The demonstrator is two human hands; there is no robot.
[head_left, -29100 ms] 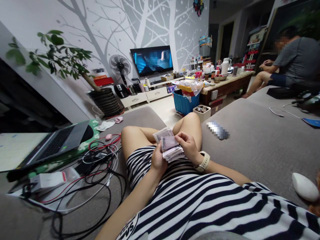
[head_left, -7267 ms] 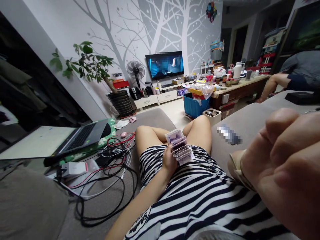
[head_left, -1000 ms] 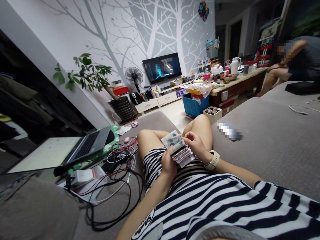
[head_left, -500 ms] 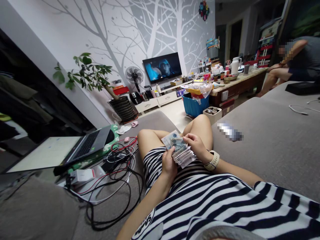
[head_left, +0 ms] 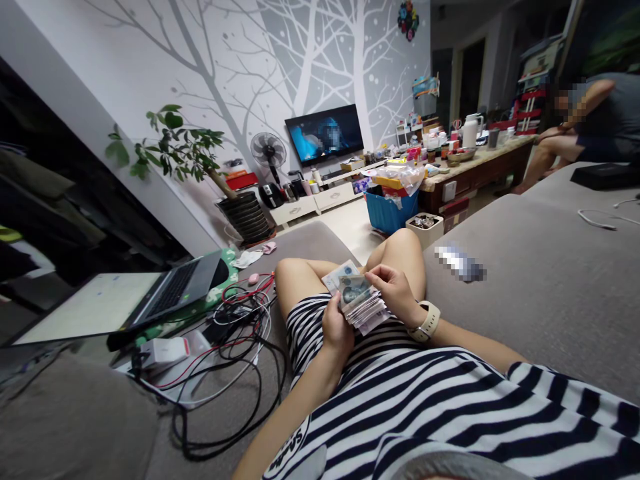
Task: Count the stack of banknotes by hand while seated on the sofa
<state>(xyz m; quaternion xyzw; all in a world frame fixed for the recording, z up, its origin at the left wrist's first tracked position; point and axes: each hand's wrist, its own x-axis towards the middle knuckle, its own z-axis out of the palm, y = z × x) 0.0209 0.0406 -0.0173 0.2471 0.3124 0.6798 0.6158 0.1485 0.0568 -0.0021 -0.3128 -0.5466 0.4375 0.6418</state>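
A thick, folded stack of banknotes (head_left: 367, 311) rests in my left hand (head_left: 337, 327), above my lap. My left thumb presses on the face of the notes, and the fingers beneath are hidden. With thumb and fingertips pinched, my right hand (head_left: 397, 292) grips the upper right corner of a greenish-grey banknote (head_left: 354, 292) at the front. Behind it a paler banknote (head_left: 341, 272) sticks up at the upper left. A pale watch (head_left: 427, 322) is strapped round my right wrist.
On the couch (head_left: 525, 280) at my left lie an open laptop (head_left: 175, 287), tangled cables (head_left: 250, 353) and a pink mouse (head_left: 254, 279). A blurred object (head_left: 460, 263) lies at right. Ahead stand a blue bin (head_left: 393, 212) and a laden table (head_left: 475, 163). Another person (head_left: 600, 120) sits far right.
The front banknote now lies flatter, with more of its printed face showing. My left thumb has shifted slightly left; my right hand has barely moved.
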